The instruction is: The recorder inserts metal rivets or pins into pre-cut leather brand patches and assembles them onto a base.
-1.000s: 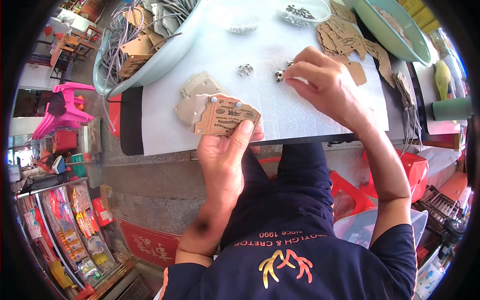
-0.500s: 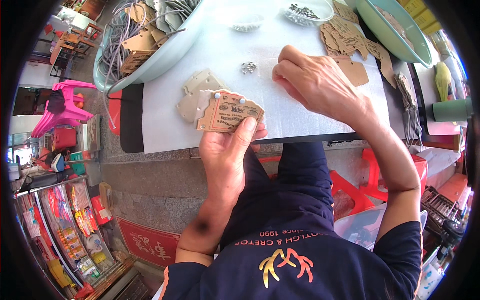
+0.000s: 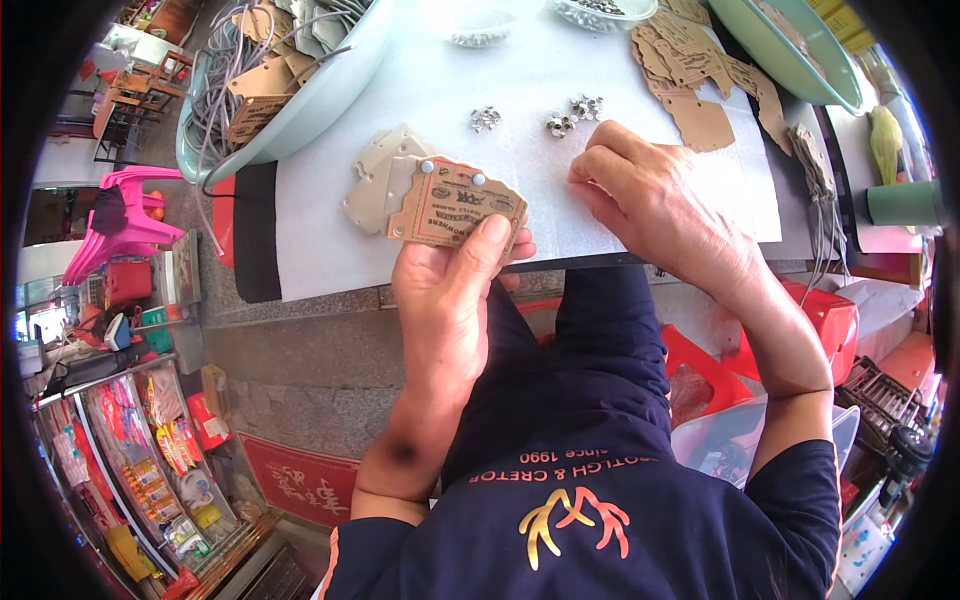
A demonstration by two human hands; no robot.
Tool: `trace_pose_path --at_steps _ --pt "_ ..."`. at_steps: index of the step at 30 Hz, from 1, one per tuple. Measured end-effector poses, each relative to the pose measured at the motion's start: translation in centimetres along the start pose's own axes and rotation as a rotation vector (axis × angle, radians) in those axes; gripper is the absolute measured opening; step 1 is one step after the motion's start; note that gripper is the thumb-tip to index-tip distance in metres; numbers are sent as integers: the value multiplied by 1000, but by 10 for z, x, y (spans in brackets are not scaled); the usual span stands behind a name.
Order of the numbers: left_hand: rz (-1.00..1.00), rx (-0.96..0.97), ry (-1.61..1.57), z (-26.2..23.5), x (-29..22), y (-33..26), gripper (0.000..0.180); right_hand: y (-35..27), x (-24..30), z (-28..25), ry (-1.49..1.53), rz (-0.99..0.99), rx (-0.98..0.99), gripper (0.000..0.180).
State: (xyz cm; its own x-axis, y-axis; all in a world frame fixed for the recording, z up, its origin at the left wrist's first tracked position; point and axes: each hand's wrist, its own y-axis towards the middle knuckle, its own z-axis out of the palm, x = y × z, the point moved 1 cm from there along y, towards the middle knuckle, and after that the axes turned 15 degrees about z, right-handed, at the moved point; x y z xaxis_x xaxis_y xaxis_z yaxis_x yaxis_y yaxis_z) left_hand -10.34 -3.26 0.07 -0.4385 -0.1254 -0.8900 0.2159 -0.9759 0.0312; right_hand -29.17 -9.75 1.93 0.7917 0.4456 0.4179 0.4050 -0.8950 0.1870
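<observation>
My left hand (image 3: pixel 445 300) grips a tan printed tag (image 3: pixel 450 205) with wavy edges, thumb on its face and fingers beneath. Two round pale studs sit near the tag's upper edge, and a hole shows at its lower left corner. Just behind it, several blank beige tags (image 3: pixel 370 195) lie overlapped on the white table sheet. My right hand (image 3: pixel 655 195) is above the sheet, thumb and fingertips pinched together; whatever is between them is hidden. Small shiny metal snap pieces lie beyond it in a cluster (image 3: pixel 575 116), with another small pile (image 3: pixel 486 119) further left.
A pale green tub (image 3: pixel 335 95) of tags and grey cords stands at the left. Clear dishes (image 3: pixel 610 18) of metal pieces sit at the back. Brown tags (image 3: pixel 690 115) are spread at the right, beside another green basin (image 3: pixel 800 55). Corded tags (image 3: pixel 815 180) hang over the table's right side.
My right hand has moved right and a little nearer to me, uncovering the metal cluster beyond it. My left hand keeps its hold on the tag. The view has shifted slightly.
</observation>
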Motion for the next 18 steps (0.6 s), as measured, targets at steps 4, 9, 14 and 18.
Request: trace_pose_path --at_steps 4,9,14,18 --pt "22 17 2 0 1 -1 25 -4 -4 5 14 -5 -56 11" --pt "70 20 60 2 4 -4 28 -15 16 12 489 216 71 7" --pt "152 48 46 7 7 -4 31 -24 32 33 871 294 -31 6" --pt "205 67 39 6 9 -4 32 -25 36 40 959 300 -92 6"
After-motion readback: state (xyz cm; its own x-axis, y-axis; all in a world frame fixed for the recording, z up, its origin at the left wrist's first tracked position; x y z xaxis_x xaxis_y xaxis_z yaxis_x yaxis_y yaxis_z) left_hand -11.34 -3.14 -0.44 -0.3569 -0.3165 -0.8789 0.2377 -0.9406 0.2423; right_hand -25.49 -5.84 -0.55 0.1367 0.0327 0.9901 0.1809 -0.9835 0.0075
